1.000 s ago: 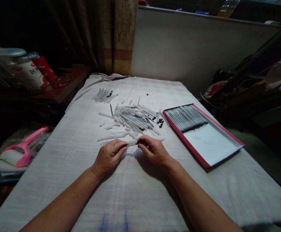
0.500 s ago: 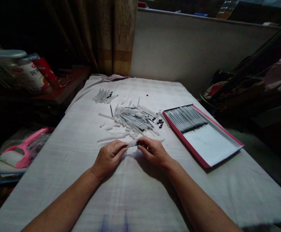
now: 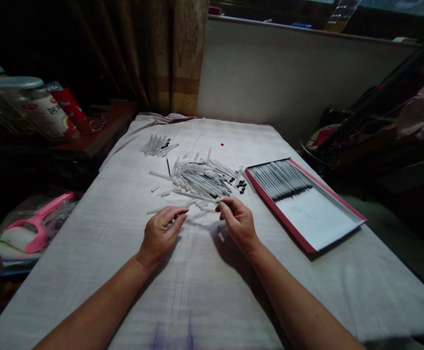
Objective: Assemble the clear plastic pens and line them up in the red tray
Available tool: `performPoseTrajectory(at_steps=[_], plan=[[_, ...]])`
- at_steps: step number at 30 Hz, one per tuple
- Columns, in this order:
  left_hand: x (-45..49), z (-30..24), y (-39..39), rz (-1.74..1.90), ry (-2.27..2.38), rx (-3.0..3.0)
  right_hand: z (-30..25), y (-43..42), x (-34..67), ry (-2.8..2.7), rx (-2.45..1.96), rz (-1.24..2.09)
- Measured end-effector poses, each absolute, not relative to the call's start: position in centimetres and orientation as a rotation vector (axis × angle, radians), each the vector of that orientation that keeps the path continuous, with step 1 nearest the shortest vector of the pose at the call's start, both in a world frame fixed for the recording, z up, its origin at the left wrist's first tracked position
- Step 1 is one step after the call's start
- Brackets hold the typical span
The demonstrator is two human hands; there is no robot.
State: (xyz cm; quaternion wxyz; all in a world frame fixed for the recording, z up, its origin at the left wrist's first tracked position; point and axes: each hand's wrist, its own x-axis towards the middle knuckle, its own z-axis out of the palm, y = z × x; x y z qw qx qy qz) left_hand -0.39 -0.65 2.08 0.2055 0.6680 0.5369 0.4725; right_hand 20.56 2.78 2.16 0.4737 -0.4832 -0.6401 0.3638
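Observation:
My left hand (image 3: 163,232) hovers above the cloth just in front of the pile, thumb and fingers apart with nothing between them. Opposite it, my right hand (image 3: 239,223) is closed at the fingertips on the end of a slim pen (image 3: 197,196), which points left over the pile. A small blurred whitish piece (image 3: 221,236) shows below the right hand; I cannot tell if it is held. Behind both hands lies a heap of clear pen barrels, caps and dark refills (image 3: 204,179). Small black plugs (image 3: 241,184) sit at its right side.
A shallow pink-edged box (image 3: 288,218) on the right holds a row of pens (image 3: 280,177). Further back left is a smaller group of caps (image 3: 157,145). A tiny red piece (image 3: 222,144) lies behind the heap. Jars (image 3: 39,109) stand on a side table at left.
The pen piece that both hands held between them is no longer there. My left hand has come away and opened; the right fingers have shifted slightly forward to a pen at the pile.

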Motion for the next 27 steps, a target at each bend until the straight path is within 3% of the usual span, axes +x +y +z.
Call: performPoseTrajectory(at_steps=[3,8,18,27], plan=[[0.0,2.0,-0.4,1.263,1.374,1.366,2.0,2.2,19.7,-1.733,-1.088,0.901],[-0.2,2.0,-0.2,1.350,1.236,0.979,1.6,2.1,19.1,-2.144,-1.035,0.629],[-0.5,2.5,-0.4,1.187,1.300,1.074,4.4,6.2,19.8,-2.524,-1.617,0.238],[-0.6,1.8,-0.3,1.127,1.364,1.175,6.3,7.9,18.3,-2.818,-1.502,0.181]])
